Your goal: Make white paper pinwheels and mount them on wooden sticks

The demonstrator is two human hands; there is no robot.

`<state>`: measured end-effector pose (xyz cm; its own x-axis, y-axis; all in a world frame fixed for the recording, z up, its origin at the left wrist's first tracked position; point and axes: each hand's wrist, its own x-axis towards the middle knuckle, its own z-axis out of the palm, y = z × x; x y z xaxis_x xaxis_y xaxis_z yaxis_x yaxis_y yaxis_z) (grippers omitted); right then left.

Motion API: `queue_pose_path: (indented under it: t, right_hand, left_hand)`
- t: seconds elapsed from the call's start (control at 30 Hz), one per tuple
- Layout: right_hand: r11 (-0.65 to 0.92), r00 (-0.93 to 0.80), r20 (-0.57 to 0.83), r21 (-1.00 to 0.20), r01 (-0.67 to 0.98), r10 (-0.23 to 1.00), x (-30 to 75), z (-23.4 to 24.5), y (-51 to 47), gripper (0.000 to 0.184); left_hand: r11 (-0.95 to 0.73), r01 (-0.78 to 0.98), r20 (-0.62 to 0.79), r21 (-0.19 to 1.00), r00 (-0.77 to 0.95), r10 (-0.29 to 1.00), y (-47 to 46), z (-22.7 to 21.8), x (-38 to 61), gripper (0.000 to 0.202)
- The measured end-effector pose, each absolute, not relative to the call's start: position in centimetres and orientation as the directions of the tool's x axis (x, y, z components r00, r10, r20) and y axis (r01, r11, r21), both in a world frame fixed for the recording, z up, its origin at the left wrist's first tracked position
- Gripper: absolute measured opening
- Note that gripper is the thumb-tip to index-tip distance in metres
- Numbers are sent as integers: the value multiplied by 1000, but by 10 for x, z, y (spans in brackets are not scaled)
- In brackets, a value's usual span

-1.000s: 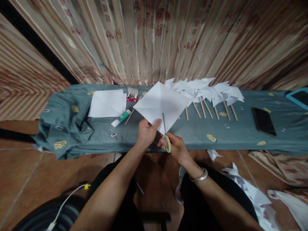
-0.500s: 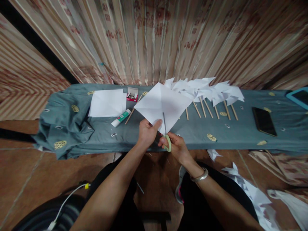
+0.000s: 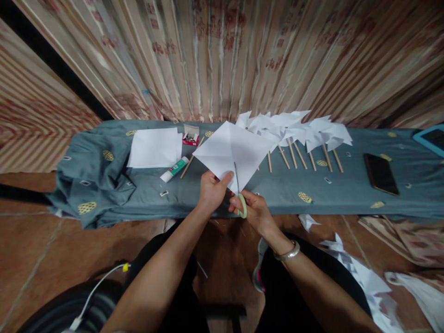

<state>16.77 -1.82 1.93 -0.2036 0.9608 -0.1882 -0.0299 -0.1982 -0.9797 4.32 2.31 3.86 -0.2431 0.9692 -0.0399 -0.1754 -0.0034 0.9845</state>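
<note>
My left hand (image 3: 213,188) pinches the lower left edge of a white paper square (image 3: 231,145), thumb on top and fingers beneath. The square is turned corner-down, with faint crease lines across it. In my right hand (image 3: 255,209) is a pair of scissors (image 3: 242,206) with pale green handles. Their blade lies over the paper, running up from its lowest corner toward the middle. Whether the blades are fully closed I cannot tell. Behind the square, several white paper pinwheels (image 3: 291,127) on wooden sticks overlap in a row.
Left on the cloth-covered bench (image 3: 277,199) are a paper stack (image 3: 154,148), a glue stick (image 3: 174,169), a loose wooden stick (image 3: 192,158) and a small red box (image 3: 190,136) of metal pins. A phone (image 3: 381,173) lies to the right. More folded paper (image 3: 371,286) is on the floor.
The paper's right side has shifted slightly left and tilted a little. Both hands keep nearly the same place and grip.
</note>
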Motion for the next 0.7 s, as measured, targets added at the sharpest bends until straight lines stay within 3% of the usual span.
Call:
queue_pose_path:
  t: [0.2, 0.37, 0.57, 0.63, 0.7]
  right_hand:
    - [-187, -289, -184, -982, 15, 940, 171, 22, -19, 41]
    - [-298, -426, -291, -953, 52, 857, 181, 22, -22, 53]
    - [-388, -566, -395, -911, 139, 724, 219, 34, -17, 51]
    - [-384, -540, -409, -909, 165, 736, 234, 39, -12, 50]
    - [-351, -426, -372, -927, 131, 824, 246, 42, -5, 50]
  left_hand:
    - [-36, -143, -3, 989, -261, 965, 26, 34, 41, 17]
    - [-64, -150, 14, 987, -310, 951, 34, 33, 30, 15]
    - [-71, -139, 20, 988, -334, 942, 39, 36, 8, 16]
    - [-63, -102, 27, 993, -315, 949, 38, 38, 4, 17]
    - [-66, -54, 49, 996, -270, 962, 37, 38, 2, 17]
